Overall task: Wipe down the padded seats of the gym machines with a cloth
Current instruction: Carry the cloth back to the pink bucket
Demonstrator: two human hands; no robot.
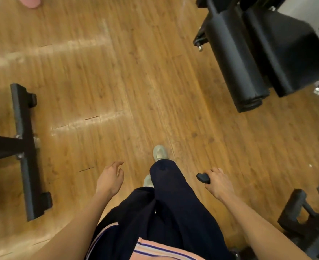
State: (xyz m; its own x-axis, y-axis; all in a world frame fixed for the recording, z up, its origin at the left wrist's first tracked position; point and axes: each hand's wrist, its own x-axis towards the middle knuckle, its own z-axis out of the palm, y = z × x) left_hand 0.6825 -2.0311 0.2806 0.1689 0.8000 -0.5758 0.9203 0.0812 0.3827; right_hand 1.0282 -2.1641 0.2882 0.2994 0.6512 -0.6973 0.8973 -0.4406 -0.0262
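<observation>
A gym machine with black padded seat cushions stands at the upper right, over the wooden floor. My right hand hangs low at the right and grips a small dark object that pokes out past my fingers; what it is I cannot make out. My left hand hangs at the lower middle with loose fingers and holds nothing. Both hands are far from the padded seat. No cloth shows plainly in the view.
A black metal machine base lies on the floor at the left. Another black frame sits at the lower right. A pink object shows at the top left edge. My legs in dark trousers and light shoes are mid-stride.
</observation>
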